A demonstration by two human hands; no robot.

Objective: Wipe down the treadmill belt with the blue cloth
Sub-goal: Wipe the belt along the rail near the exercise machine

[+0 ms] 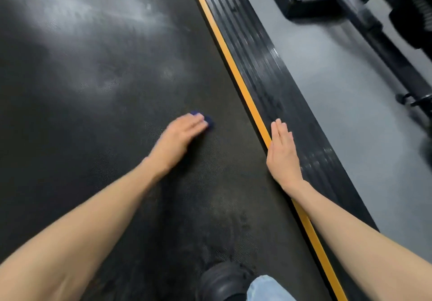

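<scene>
While the left hand point(180, 135) presses the blue cloth point(209, 123) on the belt point(93, 90), fingers flat, the right hand point(282, 153) rests on the rail point(264, 71), fingers together.

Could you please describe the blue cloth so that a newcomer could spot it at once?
Start at the wide dark treadmill belt left of the orange stripe. On it, near the middle of the view, lies the left hand, and the blue cloth peeks out beyond its fingertips. It is the only dark blue patch on the black surface.
</scene>
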